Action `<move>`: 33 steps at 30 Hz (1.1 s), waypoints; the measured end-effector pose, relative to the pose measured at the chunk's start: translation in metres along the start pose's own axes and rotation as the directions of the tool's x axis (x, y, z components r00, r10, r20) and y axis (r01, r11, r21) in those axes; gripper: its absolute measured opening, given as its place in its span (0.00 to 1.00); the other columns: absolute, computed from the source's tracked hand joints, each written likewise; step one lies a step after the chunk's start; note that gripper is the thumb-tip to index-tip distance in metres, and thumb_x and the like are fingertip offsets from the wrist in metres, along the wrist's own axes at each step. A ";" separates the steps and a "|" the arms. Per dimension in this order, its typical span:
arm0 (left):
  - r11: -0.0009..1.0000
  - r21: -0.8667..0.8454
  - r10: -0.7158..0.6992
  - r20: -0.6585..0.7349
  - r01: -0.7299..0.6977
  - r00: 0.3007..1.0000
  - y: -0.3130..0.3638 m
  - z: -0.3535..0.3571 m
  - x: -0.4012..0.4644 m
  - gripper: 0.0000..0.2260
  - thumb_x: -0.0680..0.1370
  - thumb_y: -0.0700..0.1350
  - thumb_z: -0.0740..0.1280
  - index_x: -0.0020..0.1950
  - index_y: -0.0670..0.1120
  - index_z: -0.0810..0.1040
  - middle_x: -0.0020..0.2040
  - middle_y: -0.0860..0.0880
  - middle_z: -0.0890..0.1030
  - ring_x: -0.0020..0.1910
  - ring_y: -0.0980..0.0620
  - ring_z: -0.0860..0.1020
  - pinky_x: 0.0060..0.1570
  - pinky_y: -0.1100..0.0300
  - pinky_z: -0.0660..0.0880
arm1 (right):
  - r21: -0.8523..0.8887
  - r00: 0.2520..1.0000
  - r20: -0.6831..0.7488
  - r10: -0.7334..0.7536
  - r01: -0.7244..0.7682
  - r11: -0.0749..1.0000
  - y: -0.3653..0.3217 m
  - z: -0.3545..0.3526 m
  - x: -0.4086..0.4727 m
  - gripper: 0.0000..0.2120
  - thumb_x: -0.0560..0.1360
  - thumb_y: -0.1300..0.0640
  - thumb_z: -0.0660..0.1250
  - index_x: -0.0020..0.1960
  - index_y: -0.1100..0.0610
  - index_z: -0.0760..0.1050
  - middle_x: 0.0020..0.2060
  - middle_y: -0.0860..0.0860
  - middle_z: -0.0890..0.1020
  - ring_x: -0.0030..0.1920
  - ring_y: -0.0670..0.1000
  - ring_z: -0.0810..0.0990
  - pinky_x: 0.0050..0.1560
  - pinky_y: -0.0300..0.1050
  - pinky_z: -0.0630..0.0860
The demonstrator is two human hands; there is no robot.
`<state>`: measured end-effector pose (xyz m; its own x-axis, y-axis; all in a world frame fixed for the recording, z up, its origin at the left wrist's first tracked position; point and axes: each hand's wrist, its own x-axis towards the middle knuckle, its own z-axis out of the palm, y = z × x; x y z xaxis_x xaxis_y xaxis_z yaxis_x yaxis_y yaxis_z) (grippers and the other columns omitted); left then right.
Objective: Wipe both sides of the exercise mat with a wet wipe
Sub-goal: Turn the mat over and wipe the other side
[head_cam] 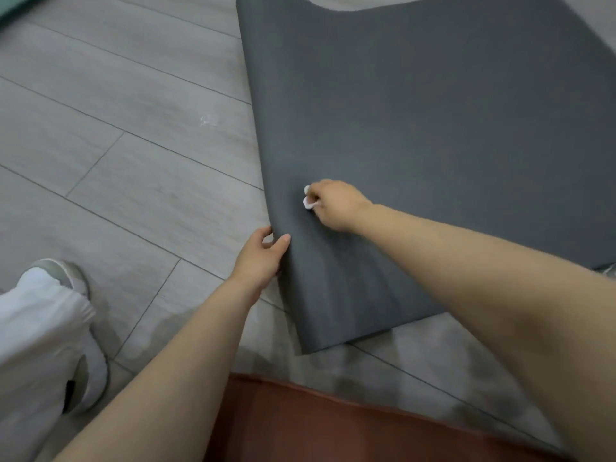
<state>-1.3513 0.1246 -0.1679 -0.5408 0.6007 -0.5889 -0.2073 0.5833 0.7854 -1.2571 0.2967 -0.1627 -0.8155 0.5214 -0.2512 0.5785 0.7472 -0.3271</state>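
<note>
The mat (416, 128) looks like matt dark-grey foam with a fine, even texture. The wipe (309, 201) is white, crumpled cloth or paper. The floor (116, 128) is pale grey wood-grain planks, smooth with a slight sheen.

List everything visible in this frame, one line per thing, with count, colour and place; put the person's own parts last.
exercise mat: one, dark grey, on the floor, centre to upper right, its near left edge lifted
wet wipe: one, white, bunched, on the mat near its left edge
floor: grey wood-look planks, across the left and the bottom
red-brown surface: one, bottom centre; I cannot tell what it is
teal object: one, top left corner, mostly cut off
shoe: one, white and grey, lower left
trouser leg: one, white, lower left
left hand: one, holds the mat's left edge
right hand: one, holds the wipe against the mat
</note>
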 end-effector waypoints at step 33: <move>0.985 0.096 0.153 -0.099 -0.144 0.983 -0.032 0.033 -0.025 0.35 0.78 0.44 0.70 0.78 0.53 0.54 0.71 0.52 0.71 0.65 0.53 0.74 0.66 0.56 0.71 | -0.061 0.941 0.210 -0.264 0.282 0.957 0.042 0.015 -0.137 0.16 0.75 0.52 0.64 0.62 0.52 0.69 0.57 0.50 0.71 0.55 0.52 0.71 0.49 0.47 0.73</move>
<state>-1.3039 0.1093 -0.1841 -0.6445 0.6254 -0.4398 -0.0484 0.5407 0.8398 -1.1210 0.2510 -0.1562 -0.9169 0.2066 -0.3416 0.3224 0.8878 -0.3285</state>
